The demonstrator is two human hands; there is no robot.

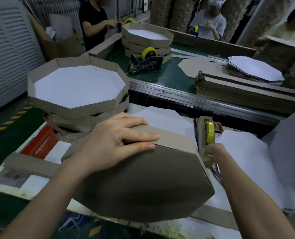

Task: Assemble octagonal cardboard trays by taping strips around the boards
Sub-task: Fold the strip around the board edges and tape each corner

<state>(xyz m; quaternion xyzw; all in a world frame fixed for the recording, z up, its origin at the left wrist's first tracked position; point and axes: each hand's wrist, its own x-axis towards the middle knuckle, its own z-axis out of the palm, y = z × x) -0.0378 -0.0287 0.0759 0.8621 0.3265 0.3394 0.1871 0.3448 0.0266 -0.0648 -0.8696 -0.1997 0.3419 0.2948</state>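
An octagonal cardboard board (139, 183) lies brown side up in front of me, with a cardboard strip (174, 138) folded along its far edge. My left hand (115, 144) lies flat on the board and strip, fingers straight, pressing them together. My right hand (212, 150) pinches the end of the tape at the base of a tape dispenser (207, 133) with a yellow roll, just off the board's right corner. A loose strip end (29, 165) sticks out to the left.
A stack of finished octagonal trays (77, 88) stands at my left. White sheets (246, 161) cover the table at right. On the green belt beyond lie another tape dispenser (146, 62), more trays (146, 38), a pile of strips (243, 90) and boards (255, 69). Three people work opposite.
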